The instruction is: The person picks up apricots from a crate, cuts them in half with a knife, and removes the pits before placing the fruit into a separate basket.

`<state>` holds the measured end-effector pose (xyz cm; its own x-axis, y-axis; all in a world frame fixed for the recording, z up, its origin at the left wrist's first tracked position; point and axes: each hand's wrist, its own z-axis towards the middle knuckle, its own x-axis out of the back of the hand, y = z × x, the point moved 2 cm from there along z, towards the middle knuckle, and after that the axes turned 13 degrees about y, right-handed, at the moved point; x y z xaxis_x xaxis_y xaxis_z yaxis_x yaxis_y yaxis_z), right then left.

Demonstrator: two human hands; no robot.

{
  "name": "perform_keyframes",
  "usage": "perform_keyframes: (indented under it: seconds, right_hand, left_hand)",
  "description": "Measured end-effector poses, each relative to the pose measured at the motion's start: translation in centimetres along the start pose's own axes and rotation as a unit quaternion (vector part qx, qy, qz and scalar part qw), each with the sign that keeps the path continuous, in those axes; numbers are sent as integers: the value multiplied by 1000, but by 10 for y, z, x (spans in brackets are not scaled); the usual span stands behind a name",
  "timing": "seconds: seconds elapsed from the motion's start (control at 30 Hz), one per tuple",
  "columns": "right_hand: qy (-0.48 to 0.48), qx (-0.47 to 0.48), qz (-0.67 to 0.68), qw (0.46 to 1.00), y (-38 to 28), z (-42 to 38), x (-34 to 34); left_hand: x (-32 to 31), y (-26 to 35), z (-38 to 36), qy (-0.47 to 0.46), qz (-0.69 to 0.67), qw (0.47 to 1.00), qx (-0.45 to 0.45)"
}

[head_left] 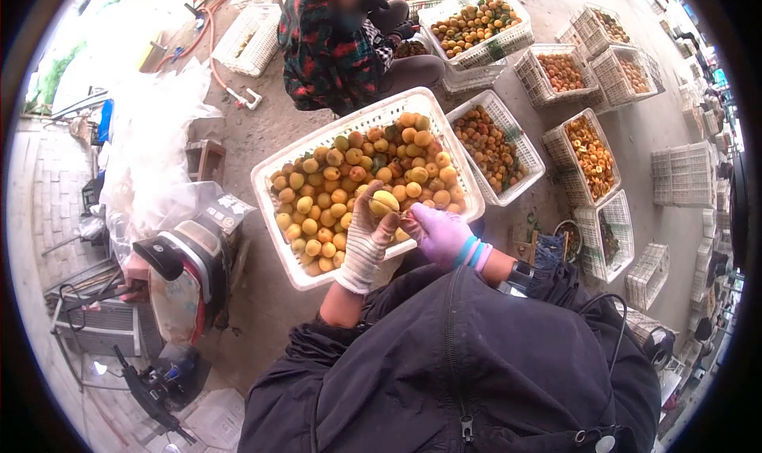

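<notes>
My left hand (366,245), in a white knit glove with darkened fingertips, is closed around a yellow apricot (384,203). Close on its right is my right hand (441,236) in a purple glove, fingers pinched together near the fruit. Whatever sits in that pinch is too small to make out. Both hands are over the near edge of a white plastic crate (279,256), which is filled with yellow-orange apricots (324,205). Blue and white bands circle my right wrist.
Another person (337,52) sits just beyond the crate. More crates of apricots stand to the right, including a near one (533,167) and one of orange halves (591,155). A scooter (186,270) and plastic sheeting (151,128) are at the left.
</notes>
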<state>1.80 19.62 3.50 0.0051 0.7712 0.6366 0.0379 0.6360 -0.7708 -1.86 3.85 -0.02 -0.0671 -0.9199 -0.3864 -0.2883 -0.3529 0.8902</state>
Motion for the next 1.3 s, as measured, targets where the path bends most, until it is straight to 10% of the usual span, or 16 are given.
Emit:
perform_keyframes:
  seconds: [0.73, 1.03, 1.3]
  right_hand:
    - [-1, -19, -31, 999, 1, -3, 2]
    - [-9, 1, -48, 999, 10, -9, -3]
    - [-49, -10, -54, 997, 15, -9, -1]
  left_hand:
    - [-15, -15, -1, 102, -18, 994, -36]
    - [-15, -7, 1, 151, -194, 953, 177]
    - [-6, -20, 8, 161, -256, 934, 191]
